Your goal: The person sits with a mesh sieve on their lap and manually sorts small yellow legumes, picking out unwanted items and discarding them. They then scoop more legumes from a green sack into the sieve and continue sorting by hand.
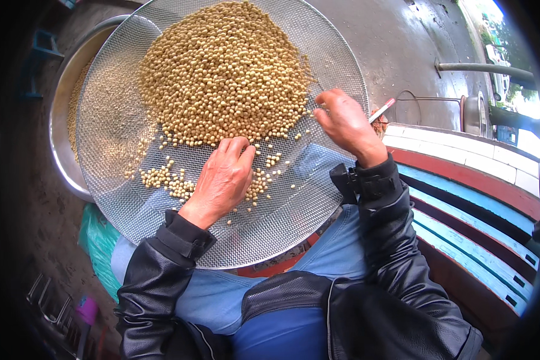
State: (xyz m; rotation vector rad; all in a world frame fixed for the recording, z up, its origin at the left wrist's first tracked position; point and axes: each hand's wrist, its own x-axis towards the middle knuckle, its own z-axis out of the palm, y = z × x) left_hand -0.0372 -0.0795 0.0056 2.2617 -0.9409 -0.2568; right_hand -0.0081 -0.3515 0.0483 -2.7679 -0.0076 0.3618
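A large pile of soybeans [227, 72] rests on a round wire-mesh sieve [279, 229] over my lap. My left hand [227, 175] touches the near edge of the pile with curled fingers; whether beans are between its fingertips is hidden. Loose beans [162, 177] lie on the mesh around it. My right hand [346, 121] is above the sieve's right side, its thumb and forefinger near each other beside the pile; I cannot tell whether they pinch anything. Beneath the sieve's left side, a wide metal basin [63, 148] holds more beans, partly seen through the mesh.
A blue slatted bench [468, 243] and a white-tiled ledge [463, 148] stand on the right, with a red-and-white stick [381, 110] near the sieve rim. A green plastic bag [100, 247] hangs at lower left. A blue stool [47, 45] stands beyond the basin.
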